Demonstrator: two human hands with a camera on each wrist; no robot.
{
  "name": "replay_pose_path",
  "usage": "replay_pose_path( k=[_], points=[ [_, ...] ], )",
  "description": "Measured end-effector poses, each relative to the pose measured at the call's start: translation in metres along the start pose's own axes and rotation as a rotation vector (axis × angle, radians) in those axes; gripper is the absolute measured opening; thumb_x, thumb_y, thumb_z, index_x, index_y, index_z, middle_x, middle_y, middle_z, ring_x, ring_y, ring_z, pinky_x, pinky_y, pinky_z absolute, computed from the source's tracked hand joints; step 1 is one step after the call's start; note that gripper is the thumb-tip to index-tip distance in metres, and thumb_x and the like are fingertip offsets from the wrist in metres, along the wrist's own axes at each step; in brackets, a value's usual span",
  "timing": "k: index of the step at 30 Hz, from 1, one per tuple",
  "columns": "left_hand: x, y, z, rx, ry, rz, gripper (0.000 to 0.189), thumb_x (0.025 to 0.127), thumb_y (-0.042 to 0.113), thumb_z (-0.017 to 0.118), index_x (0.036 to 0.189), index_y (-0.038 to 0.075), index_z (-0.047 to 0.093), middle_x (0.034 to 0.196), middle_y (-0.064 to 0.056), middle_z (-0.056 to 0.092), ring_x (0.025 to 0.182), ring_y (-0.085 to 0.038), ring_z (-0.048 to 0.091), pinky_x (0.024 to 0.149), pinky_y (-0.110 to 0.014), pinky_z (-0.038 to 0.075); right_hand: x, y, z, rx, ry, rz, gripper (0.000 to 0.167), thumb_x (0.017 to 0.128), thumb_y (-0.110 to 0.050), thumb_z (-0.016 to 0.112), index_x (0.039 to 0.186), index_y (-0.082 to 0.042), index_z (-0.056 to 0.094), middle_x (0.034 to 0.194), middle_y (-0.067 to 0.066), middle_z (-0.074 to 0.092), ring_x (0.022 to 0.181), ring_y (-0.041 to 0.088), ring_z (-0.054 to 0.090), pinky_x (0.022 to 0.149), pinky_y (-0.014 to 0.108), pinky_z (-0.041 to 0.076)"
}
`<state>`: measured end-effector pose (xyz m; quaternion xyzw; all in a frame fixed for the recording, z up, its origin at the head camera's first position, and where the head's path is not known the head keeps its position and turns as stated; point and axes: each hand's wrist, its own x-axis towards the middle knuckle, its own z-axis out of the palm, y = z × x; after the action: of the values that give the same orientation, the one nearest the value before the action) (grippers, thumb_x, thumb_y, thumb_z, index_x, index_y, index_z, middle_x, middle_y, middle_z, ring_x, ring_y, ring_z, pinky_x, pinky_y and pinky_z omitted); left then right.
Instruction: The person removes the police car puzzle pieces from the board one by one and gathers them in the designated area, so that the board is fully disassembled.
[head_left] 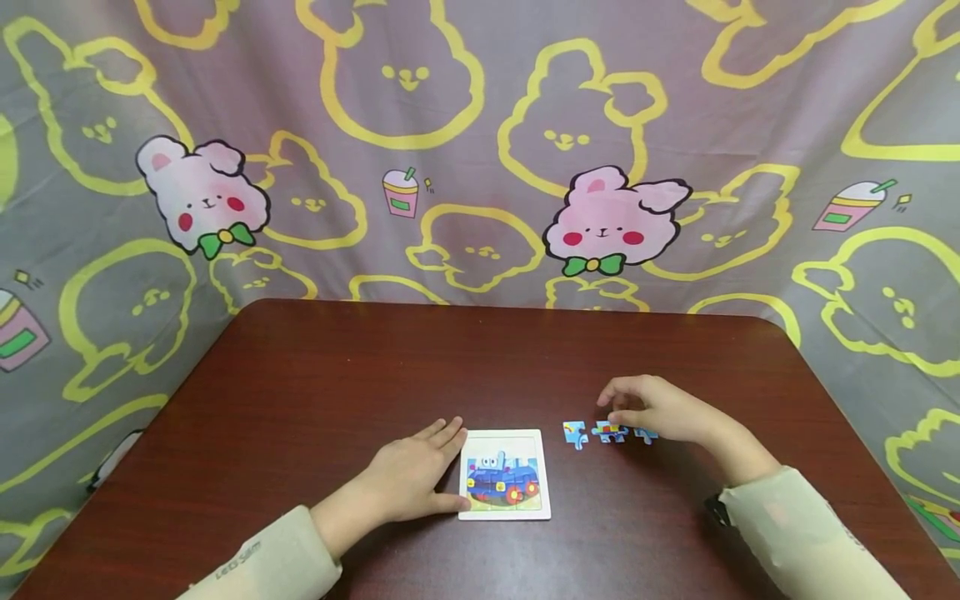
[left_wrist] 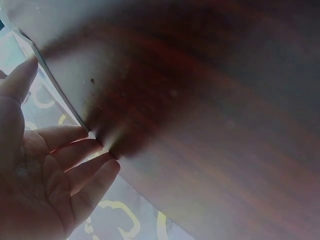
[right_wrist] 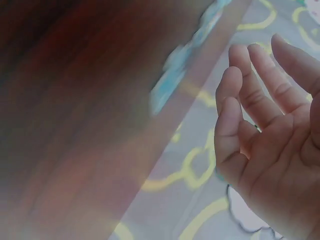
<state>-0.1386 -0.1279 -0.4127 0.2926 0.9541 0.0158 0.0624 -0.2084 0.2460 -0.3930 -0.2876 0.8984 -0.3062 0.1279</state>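
A square jigsaw puzzle in a white tray (head_left: 546,475) lies on the table, its picture a blue vehicle with red wheels; bare white shows along the top. My left hand (head_left: 408,475) rests at the tray's left side, with nearly straight fingers touching the edge; the left wrist view shows the tray edge (left_wrist: 60,92) by the thumb and fingertips. To the right lie a puzzle piece (head_left: 574,433), a middle piece (head_left: 609,432) with red and yellow, and a third piece (head_left: 645,435) partly hidden by my right hand (head_left: 667,410). That hand hovers with loosely bent fingers, nothing between them.
The dark reddish-brown table (head_left: 360,358) has rounded far corners. Behind it and along both sides hangs a grey-pink curtain (head_left: 465,175) printed with yellow outlines and pink rabbits. Something dark (head_left: 718,510) shows at the right sleeve's cuff.
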Motion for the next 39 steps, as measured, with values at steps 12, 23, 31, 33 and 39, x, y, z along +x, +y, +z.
replay_pose_path(
  k=[12, 23, 31, 33, 39],
  points=[
    [0.001, 0.001, 0.002, -0.006, -0.001, 0.004, 0.093, 0.081, 0.067, 0.067, 0.147, 0.005, 0.047, 0.156, -0.011, 0.042, 0.143, -0.028, 0.044, 0.103, -0.044, 0.05, 0.053, -0.058, 0.036, 0.019, -0.103, -0.111, 0.017, 0.091, -0.012, 0.071, 0.108, -0.009, 0.068, 0.077, -0.007, 0.062, 0.072, 0.004, 0.055, 0.075, 0.025, 0.051],
    [0.001, 0.002, -0.001, -0.013, -0.01, 0.007, 0.092, 0.082, 0.067, 0.067, 0.147, 0.005, 0.047, 0.156, -0.012, 0.043, 0.143, -0.029, 0.045, 0.102, -0.045, 0.051, 0.082, -0.092, 0.064, 0.006, -0.232, -0.185, 0.012, 0.091, -0.01, 0.07, 0.103, -0.007, 0.072, 0.078, -0.007, 0.062, 0.072, 0.003, 0.052, 0.068, 0.02, 0.046],
    [0.002, 0.001, -0.001, -0.009, 0.001, 0.012, 0.092, 0.081, 0.066, 0.067, 0.147, 0.005, 0.048, 0.156, -0.011, 0.044, 0.142, -0.029, 0.045, 0.102, -0.044, 0.051, 0.089, -0.101, 0.077, -0.007, -0.311, -0.171, 0.008, 0.09, -0.005, 0.07, 0.097, -0.008, 0.072, 0.075, -0.005, 0.064, 0.062, 0.002, 0.056, 0.062, 0.018, 0.049],
    [0.003, 0.001, -0.001, -0.005, -0.004, 0.013, 0.091, 0.082, 0.066, 0.067, 0.147, 0.005, 0.047, 0.156, -0.011, 0.043, 0.142, -0.029, 0.045, 0.102, -0.044, 0.051, 0.089, -0.103, 0.079, -0.018, -0.324, -0.16, 0.007, 0.089, -0.005, 0.071, 0.096, -0.008, 0.072, 0.074, -0.005, 0.064, 0.062, 0.001, 0.056, 0.063, 0.018, 0.048],
    [0.002, 0.0, -0.002, -0.007, -0.01, 0.008, 0.092, 0.082, 0.066, 0.068, 0.147, 0.005, 0.047, 0.156, -0.011, 0.043, 0.142, -0.029, 0.045, 0.104, -0.043, 0.05, 0.09, -0.104, 0.083, -0.054, -0.332, -0.134, 0.008, 0.088, -0.005, 0.072, 0.095, -0.01, 0.072, 0.07, -0.009, 0.057, 0.064, 0.001, 0.048, 0.064, 0.018, 0.043]
  ],
)
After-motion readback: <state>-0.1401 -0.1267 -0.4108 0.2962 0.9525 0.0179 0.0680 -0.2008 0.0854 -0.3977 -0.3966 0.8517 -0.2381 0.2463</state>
